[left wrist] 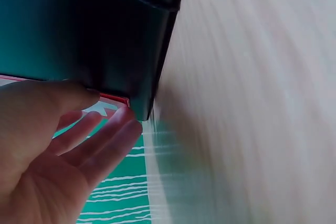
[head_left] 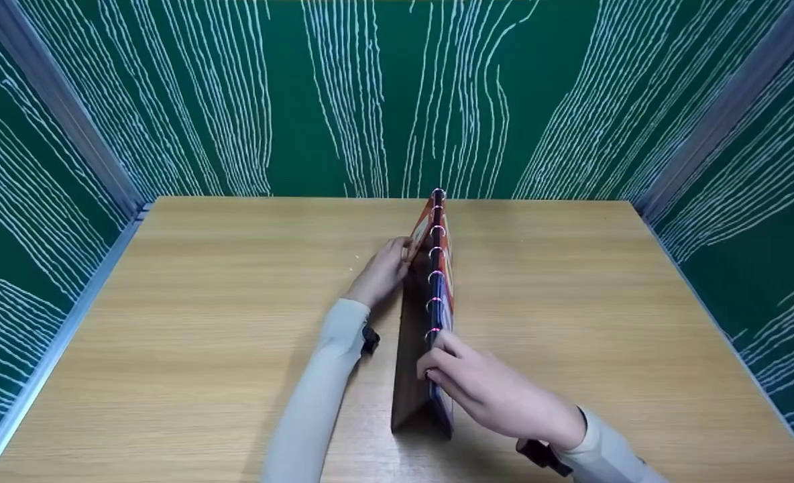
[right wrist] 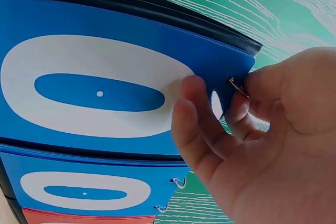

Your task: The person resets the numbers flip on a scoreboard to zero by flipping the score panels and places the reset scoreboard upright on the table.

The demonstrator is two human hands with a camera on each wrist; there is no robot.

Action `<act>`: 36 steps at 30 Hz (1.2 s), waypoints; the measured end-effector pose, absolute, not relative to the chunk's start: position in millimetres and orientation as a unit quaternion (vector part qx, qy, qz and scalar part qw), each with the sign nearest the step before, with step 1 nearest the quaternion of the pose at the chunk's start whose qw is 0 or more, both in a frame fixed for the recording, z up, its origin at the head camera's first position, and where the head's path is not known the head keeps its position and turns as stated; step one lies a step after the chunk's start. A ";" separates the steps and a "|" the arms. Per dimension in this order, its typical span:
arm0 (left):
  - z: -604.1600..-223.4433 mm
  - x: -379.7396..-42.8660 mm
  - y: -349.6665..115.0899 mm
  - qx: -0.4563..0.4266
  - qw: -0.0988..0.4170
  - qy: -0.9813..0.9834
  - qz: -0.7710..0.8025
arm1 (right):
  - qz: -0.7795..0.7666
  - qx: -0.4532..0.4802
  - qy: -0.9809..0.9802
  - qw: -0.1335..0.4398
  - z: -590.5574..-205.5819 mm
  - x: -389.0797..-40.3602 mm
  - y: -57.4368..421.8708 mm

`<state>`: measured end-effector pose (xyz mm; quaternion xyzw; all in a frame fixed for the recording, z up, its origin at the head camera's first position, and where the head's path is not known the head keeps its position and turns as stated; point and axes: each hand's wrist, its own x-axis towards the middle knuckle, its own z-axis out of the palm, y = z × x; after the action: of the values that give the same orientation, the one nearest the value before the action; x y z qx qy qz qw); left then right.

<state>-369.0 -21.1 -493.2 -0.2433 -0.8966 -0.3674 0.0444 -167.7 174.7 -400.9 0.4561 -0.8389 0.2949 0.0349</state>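
Note:
A tent-shaped flip chart (head_left: 412,362) with a black stand and a row of metal rings along its top stands lengthwise on the table. My left hand (head_left: 380,274) is at its far left side, holding a red-edged card (left wrist: 111,101) between thumb and fingers. At the near end my right hand (head_left: 494,392) reaches over the top edge. Its fingers pinch the corner of a blue card (right wrist: 100,59) printed with a white 0, beside a ring (right wrist: 237,86). A second blue 0 card (right wrist: 86,190) hangs alongside, followed by a red card (right wrist: 79,217).
The chart stands on a light wooden table (head_left: 236,282). Green walls (head_left: 290,100) with white wavy lines surround it at the back and sides, with grey posts (head_left: 68,100) in the corners. Each wrist carries a small black camera (head_left: 370,340).

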 end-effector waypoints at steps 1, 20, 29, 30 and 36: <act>-493.1 -369.3 -20.8 -0.247 0.051 -0.896 -0.364 | 0.294 0.457 -0.839 0.036 -400.8 -167.7 174.7; -487.2 -367.9 -26.1 -0.182 0.059 -0.934 -0.301 | 0.286 0.444 -0.849 0.014 -399.9 -166.3 176.1; -483.8 -366.2 -32.0 -0.127 0.081 -0.953 -0.263 | 0.292 0.445 -0.846 0.017 -400.0 -166.3 176.4; -483.3 -366.3 -32.6 -0.118 0.078 -0.954 -0.263 | 0.293 0.445 -0.846 0.018 -400.0 -166.1 176.2; -479.1 -366.3 -35.1 -0.058 0.053 -0.950 -0.301 | 0.288 0.438 -0.852 0.012 -399.9 -165.5 175.7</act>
<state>-366.3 -35.1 -479.1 -0.0584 -0.9502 -0.3015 0.0527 -165.5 175.7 -399.9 0.4378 -0.8516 0.2880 0.0123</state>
